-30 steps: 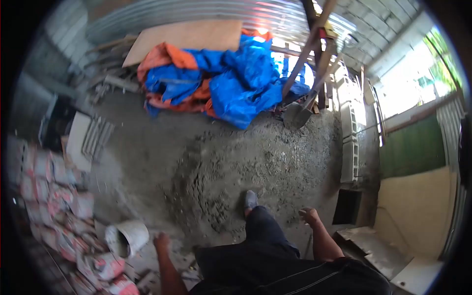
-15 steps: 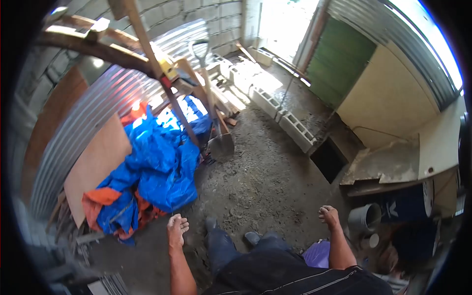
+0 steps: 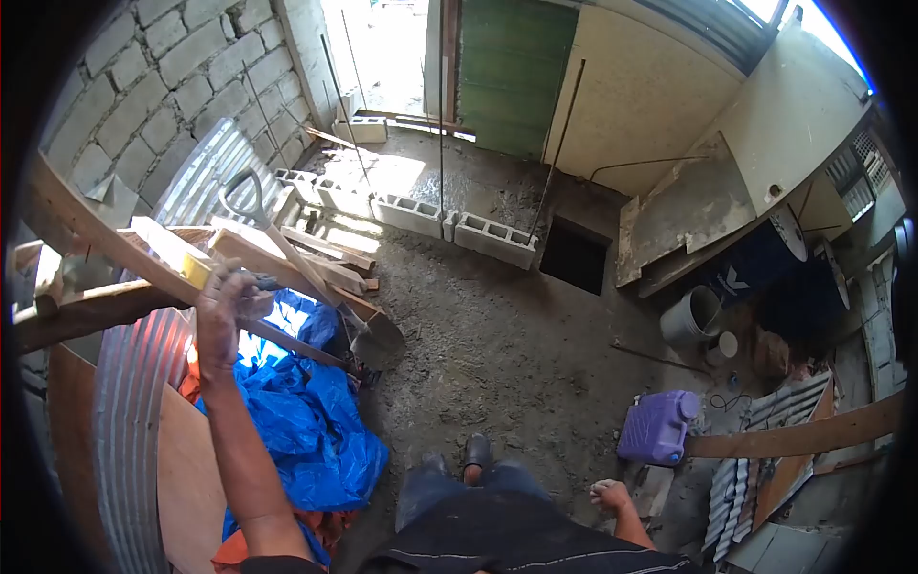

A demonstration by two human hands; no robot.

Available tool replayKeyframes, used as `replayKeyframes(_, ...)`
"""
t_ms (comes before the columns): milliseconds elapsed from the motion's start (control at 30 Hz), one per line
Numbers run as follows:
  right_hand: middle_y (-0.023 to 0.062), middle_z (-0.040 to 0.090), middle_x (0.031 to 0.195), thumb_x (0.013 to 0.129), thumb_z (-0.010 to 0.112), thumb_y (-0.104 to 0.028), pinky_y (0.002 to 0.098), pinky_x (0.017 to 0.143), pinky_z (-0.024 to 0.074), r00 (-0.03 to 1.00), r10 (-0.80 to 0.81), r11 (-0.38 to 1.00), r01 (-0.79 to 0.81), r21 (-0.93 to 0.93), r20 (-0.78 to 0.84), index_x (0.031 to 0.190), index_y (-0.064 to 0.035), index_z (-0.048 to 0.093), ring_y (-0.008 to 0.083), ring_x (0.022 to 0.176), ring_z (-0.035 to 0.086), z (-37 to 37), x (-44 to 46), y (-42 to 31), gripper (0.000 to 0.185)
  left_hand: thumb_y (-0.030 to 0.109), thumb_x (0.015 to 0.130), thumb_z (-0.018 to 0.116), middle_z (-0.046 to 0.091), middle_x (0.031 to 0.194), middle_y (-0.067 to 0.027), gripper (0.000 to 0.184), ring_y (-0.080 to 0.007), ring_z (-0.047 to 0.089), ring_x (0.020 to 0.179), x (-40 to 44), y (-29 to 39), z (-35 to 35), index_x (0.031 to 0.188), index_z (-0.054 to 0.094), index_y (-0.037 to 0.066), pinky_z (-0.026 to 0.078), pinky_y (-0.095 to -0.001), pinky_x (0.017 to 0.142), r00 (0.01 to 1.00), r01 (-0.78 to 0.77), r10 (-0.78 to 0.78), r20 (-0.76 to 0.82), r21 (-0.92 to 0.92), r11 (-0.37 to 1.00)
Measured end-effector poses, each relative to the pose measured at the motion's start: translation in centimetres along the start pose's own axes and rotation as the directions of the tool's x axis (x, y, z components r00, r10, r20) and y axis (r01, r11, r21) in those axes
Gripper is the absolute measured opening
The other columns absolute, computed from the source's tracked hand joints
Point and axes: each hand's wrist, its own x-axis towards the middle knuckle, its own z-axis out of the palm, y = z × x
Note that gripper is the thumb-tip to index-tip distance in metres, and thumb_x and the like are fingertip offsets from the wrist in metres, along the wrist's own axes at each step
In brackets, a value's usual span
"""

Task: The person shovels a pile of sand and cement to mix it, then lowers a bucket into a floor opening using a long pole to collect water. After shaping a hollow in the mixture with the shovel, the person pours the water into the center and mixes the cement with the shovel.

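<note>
My left hand (image 3: 228,304) is raised at the left, beside a wooden post and just below a yellow object (image 3: 196,273); its fingers are curled, and whether they hold something small I cannot make out. A shovel (image 3: 378,337) leans near it, handle up and blade on the ground, against wooden boards. Beneath my left forearm lies a crumpled blue tarp (image 3: 316,421). My right hand (image 3: 610,496) hangs low at the right with curled fingers, below a purple jug (image 3: 658,428), not touching it.
Hollow blocks (image 3: 406,215) line the wet floor, with upright rods among them. A dark square opening (image 3: 574,256) lies beside them. At the right are a grey bucket (image 3: 690,318), blue drums (image 3: 765,258) and a wooden beam (image 3: 813,437). Corrugated sheet (image 3: 134,411) stands left.
The view has turned to the right, bringing the purple jug and drums into fuller view. My left hand has reached up to the wooden post. My right hand is lower in view.
</note>
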Motion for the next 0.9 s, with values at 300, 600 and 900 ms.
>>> replayKeyframes(300,0.0050,0.063,0.086,0.085,0.058,-0.022,0.0324,0.049,0.0473,0.955,0.107,0.950,-0.016,0.313,-0.275,0.105,-0.0082,0.059,0.0175,0.066,0.061,2.6,-4.6,1.9,0.024,0.033,0.085,0.063,0.052,0.123,-0.0243,0.064,-0.0265,0.052,0.113,20.6,0.1,-8.8,0.132,0.040,-0.004,0.040,-0.0315,0.095,0.956,-0.126,0.259,-0.135,0.607,0.784)
replayKeyframes(600,0.0059,0.063,0.082,0.085,0.058,-0.020,0.0345,0.045,0.0469,0.856,0.398,0.821,-0.172,0.545,-0.330,0.101,-0.0089,0.058,0.0192,0.061,0.061,15.3,-15.2,6.8,0.019,0.060,0.072,0.064,0.042,0.132,-0.0321,0.095,-0.0413,0.042,0.124,40.3,-8.6,-17.5,0.134,0.037,-0.005,0.034,-0.0410,0.103,0.902,0.143,0.373,-0.217,0.966,0.217)
replayKeyframes(900,0.0082,0.066,0.091,0.086,0.060,-0.021,0.0362,0.049,0.0492,0.767,0.633,0.658,-0.465,0.592,-0.100,0.105,-0.0072,0.060,0.0213,0.068,0.065,28.0,-23.4,7.2,0.023,0.052,0.072,0.073,0.060,0.074,-0.0094,0.055,-0.0192,0.058,0.068,43.5,-17.3,-20.5,0.087,0.063,0.000,0.044,-0.0344,0.059,0.888,0.392,-0.452,-0.084,0.654,0.647)
